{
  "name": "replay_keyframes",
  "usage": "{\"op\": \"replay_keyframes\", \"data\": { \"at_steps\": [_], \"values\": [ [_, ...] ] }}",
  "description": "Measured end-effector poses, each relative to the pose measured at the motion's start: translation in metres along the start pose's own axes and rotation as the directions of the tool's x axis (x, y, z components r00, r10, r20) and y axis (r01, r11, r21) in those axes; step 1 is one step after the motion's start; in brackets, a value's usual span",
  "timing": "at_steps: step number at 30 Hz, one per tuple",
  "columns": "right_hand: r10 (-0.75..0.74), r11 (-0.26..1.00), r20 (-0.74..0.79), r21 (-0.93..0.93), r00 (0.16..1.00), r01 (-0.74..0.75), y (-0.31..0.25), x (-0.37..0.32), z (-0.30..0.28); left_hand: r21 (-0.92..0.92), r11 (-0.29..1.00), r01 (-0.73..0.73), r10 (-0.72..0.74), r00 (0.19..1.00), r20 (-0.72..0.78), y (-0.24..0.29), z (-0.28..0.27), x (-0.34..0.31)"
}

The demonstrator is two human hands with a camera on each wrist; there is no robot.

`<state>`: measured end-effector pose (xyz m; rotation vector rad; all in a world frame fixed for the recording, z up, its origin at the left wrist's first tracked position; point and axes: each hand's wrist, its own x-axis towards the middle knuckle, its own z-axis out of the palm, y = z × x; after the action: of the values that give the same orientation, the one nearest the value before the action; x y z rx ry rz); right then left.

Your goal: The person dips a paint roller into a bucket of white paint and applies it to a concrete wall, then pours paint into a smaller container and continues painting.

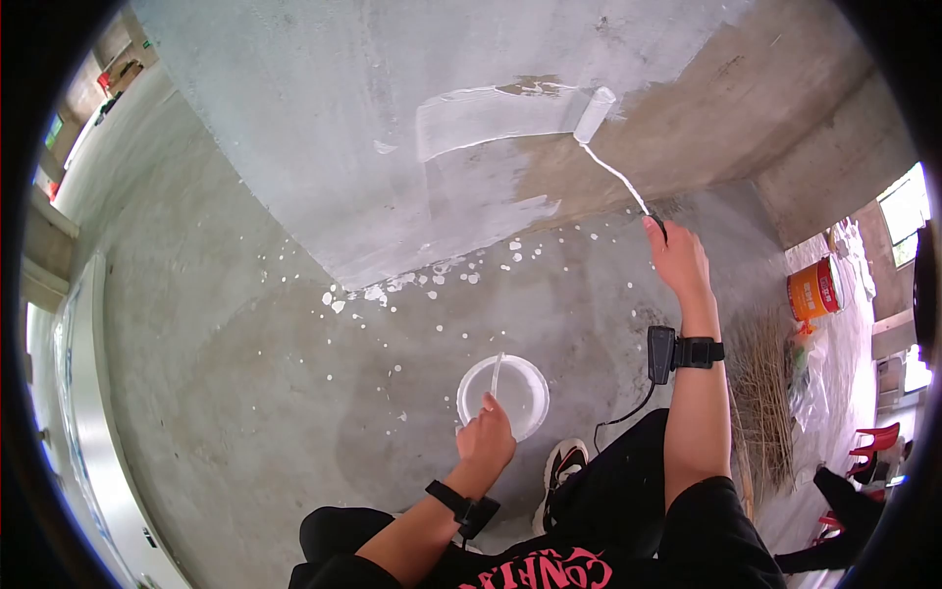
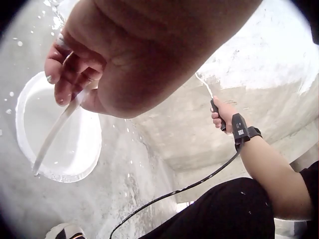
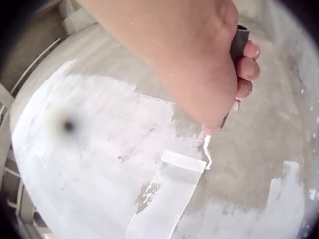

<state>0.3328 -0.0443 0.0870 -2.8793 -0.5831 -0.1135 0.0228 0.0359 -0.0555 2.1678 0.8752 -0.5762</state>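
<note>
Right hand (image 1: pixel 681 260) curled firmly round paint roller (image 1: pixel 594 115), its head against wall (image 1: pixel 294 108). Left hand (image 1: pixel 486 439) grips pale bar (image 1: pixel 497 376) over bucket (image 1: pixel 546 391).

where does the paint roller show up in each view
Head: the paint roller is above and right of centre, its white head against the wall.
Left wrist: right of centre, only part of its white rod and dark handle; no roller head visible.
Right wrist: roller head below centre, handle upper right.
Shared landmark: the right hand gripping the handle.
</note>
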Motion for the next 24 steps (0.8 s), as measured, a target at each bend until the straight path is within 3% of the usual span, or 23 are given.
{"op": "replay_keyframes", "data": {
  "at_steps": [4,8,11,13,16,19,24],
  "values": [
    [0.045,0.999,-0.054,-0.026,0.998,-0.046,-0.005,-0.002,-0.005,-0.013,1.0,0.013,-0.014,1.0,-0.009,-0.001,-0.001,-0.002],
    [-0.008,1.0,-0.093,-0.008,0.996,0.007,-0.017,-0.015,-0.012,0.012,1.0,0.015,-0.015,1.0,-0.008,-0.005,-0.001,-0.001],
    [-0.116,0.993,-0.092,-0.038,0.989,0.113,-0.038,-0.029,-0.017,-0.005,1.0,0.028,-0.028,1.0,0.01,-0.004,-0.008,-0.006],
    [-0.292,0.956,-0.106,-0.002,0.95,0.294,-0.055,-0.042,-0.017,-0.024,1.0,0.016,-0.015,1.0,0.023,-0.005,-0.009,-0.007],
    [-0.444,0.896,-0.088,-0.02,0.892,0.444,-0.083,-0.06,-0.005,-0.008,1.0,0.008,-0.008,1.0,-0.001,-0.009,-0.002,-0.004],
    [-0.53,0.848,-0.011,-0.02,0.848,0.53,-0.112,-0.071,0.009,-0.014,1.0,0.0,-0.001,1.0,-0.018,-0.009,0.001,-0.004],
    [-0.517,0.856,0.038,0.029,0.855,0.517,-0.148,-0.07,0.017,-0.027,1.0,0.008,-0.008,1.0,0.014,-0.004,-0.004,-0.006]
  ]
}}
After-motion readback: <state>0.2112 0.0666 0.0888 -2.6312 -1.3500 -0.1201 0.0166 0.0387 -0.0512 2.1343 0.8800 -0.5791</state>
